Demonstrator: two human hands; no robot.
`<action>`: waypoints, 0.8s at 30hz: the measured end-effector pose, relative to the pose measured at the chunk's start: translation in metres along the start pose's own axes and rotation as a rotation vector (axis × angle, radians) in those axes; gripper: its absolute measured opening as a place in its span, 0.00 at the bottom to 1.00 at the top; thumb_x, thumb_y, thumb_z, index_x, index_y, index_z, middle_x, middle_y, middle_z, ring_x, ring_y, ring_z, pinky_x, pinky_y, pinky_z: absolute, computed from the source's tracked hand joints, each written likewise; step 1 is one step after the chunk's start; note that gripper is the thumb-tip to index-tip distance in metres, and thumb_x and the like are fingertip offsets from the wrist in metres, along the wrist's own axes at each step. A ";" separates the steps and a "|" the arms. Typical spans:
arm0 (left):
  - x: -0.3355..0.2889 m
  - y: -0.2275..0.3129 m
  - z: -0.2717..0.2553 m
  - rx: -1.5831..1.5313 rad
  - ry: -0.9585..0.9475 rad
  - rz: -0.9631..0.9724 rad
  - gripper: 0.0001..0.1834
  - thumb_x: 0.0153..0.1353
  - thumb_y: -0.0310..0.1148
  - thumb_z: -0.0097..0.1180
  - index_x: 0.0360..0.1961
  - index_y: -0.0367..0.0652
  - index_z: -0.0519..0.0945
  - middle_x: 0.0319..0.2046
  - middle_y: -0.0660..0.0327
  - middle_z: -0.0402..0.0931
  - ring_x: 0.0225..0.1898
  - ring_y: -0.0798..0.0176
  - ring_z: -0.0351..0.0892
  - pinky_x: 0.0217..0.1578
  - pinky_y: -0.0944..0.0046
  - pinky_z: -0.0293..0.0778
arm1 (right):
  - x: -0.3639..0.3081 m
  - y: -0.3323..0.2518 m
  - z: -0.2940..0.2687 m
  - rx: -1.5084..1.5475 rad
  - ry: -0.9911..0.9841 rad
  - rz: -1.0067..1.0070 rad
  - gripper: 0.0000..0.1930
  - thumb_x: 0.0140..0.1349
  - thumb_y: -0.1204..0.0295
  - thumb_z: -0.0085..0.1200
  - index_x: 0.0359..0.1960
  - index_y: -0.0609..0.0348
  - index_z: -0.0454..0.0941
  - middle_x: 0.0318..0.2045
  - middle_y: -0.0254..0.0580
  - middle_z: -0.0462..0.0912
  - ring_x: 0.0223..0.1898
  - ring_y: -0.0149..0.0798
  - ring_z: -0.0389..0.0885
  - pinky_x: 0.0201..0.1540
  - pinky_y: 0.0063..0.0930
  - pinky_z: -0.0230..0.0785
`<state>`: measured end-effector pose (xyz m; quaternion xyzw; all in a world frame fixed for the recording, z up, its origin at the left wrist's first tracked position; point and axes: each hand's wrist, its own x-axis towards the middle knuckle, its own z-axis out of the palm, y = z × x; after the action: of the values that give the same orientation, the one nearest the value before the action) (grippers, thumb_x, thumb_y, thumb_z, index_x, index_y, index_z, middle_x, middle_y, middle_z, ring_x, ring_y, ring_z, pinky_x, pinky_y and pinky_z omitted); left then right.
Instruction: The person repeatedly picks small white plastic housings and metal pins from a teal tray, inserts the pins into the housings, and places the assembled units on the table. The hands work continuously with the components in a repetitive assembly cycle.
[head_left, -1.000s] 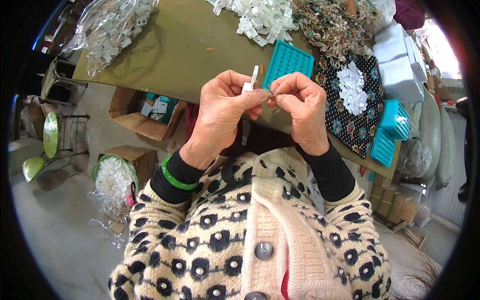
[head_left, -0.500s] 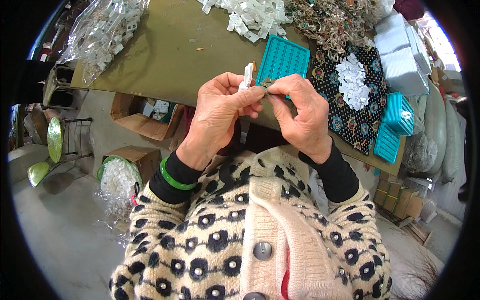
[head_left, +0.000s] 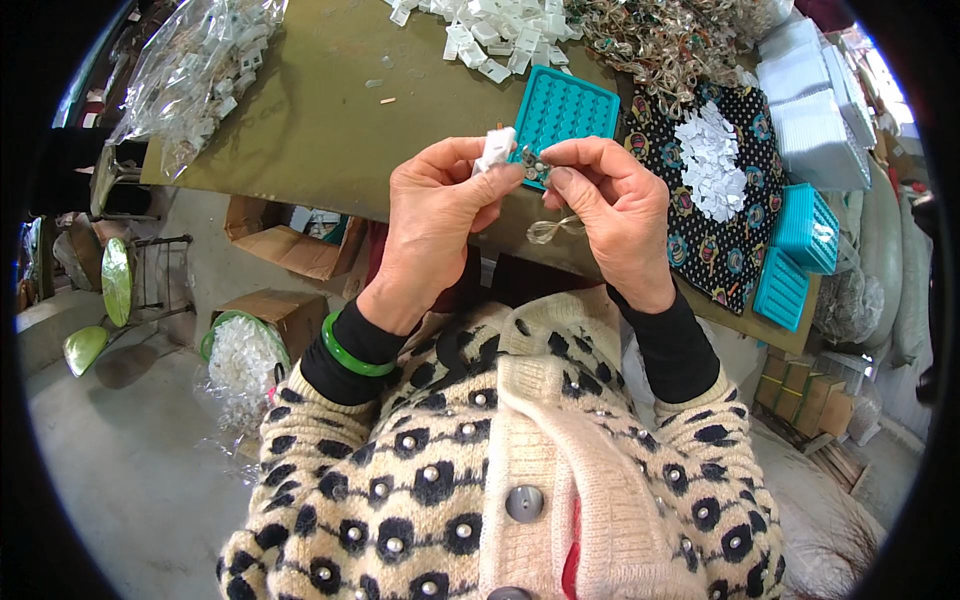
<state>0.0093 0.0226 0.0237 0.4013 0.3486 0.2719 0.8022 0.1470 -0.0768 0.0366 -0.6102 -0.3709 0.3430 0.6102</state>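
Note:
My left hand pinches a small white plastic housing between thumb and fingers. Close to its right, my right hand is closed on a thin clear wire coil that hangs below the fingers in a loop. Behind the fingertips lies a teal ribbed tray, with several small dark and metallic pieces at its near end. Just what passes between thumb and forefinger of the right hand is too small to make out.
White housings and tangled wire coils are heaped at the back. White pieces lie on a patterned black cloth. Right stand teal trays and white stacks; left, a clear bag and cardboard box.
My hands have parted slightly, the right moving a little to the right. A loop of clear wire now hangs beneath it. The white housing in my left hand is turned more face-up.

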 end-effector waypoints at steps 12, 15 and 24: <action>-0.002 -0.011 0.007 0.298 -0.106 0.234 0.18 0.62 0.19 0.58 0.54 0.35 0.79 0.34 0.65 0.77 0.32 0.76 0.76 0.31 0.75 0.75 | 0.008 0.014 0.001 -0.155 0.053 -0.027 0.04 0.63 0.78 0.59 0.38 0.64 0.79 0.28 0.34 0.82 0.28 0.22 0.78 0.32 0.18 0.70; -0.001 -0.012 0.007 0.291 -0.091 0.236 0.18 0.62 0.19 0.59 0.54 0.36 0.79 0.34 0.65 0.79 0.32 0.76 0.77 0.31 0.75 0.76 | 0.008 0.012 0.000 -0.090 0.028 0.022 0.04 0.63 0.78 0.59 0.38 0.64 0.79 0.29 0.33 0.83 0.29 0.21 0.77 0.33 0.17 0.70; 0.003 -0.009 -0.002 0.020 -0.134 0.166 0.20 0.61 0.20 0.59 0.56 0.37 0.78 0.37 0.60 0.82 0.31 0.72 0.75 0.32 0.72 0.73 | 0.008 0.008 -0.001 0.130 0.049 0.144 0.04 0.65 0.78 0.57 0.39 0.66 0.78 0.32 0.34 0.83 0.32 0.23 0.79 0.36 0.16 0.72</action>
<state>0.0109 0.0215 0.0143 0.4541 0.2626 0.3064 0.7944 0.1523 -0.0698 0.0294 -0.6025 -0.2880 0.3945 0.6312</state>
